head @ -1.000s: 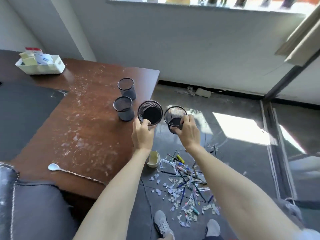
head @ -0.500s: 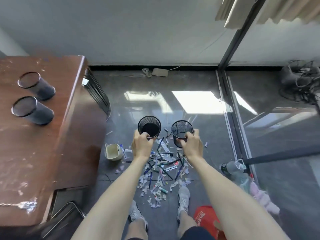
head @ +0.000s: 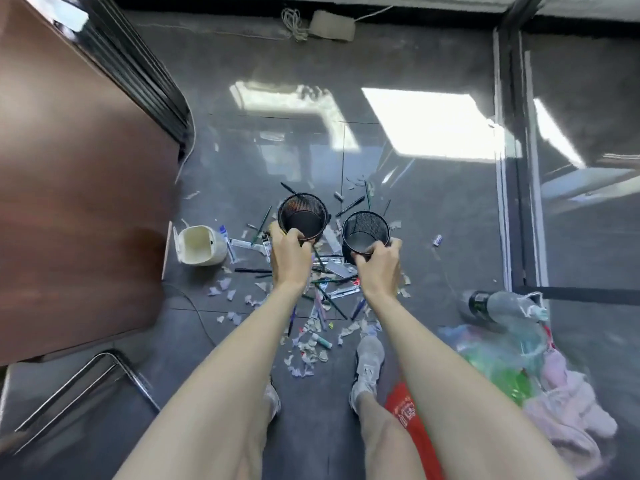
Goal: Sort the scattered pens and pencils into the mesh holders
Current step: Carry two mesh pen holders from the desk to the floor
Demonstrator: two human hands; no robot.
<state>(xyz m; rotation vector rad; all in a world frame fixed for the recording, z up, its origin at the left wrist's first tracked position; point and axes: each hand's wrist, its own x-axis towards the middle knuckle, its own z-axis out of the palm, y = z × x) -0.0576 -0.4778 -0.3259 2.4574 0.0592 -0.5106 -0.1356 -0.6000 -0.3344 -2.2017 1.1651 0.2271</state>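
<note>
The left hand (head: 289, 254) curls its fingers and thumb over the near rim of one black mesh holder (head: 294, 206). The right hand (head: 379, 266) grips a second mesh holder (head: 367, 224) the same way. Both holders look empty and are held above the scattered pens and pencils (head: 329, 299) on the floor (head: 433, 209). A cream bin (head: 201, 245) lies tipped nearby. White writing on a red bag (head: 405, 412) is too blurred to read.

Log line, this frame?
left grip: holds left black mesh holder | right grip: holds right black mesh holder | pens: scattered on grey floor
</note>
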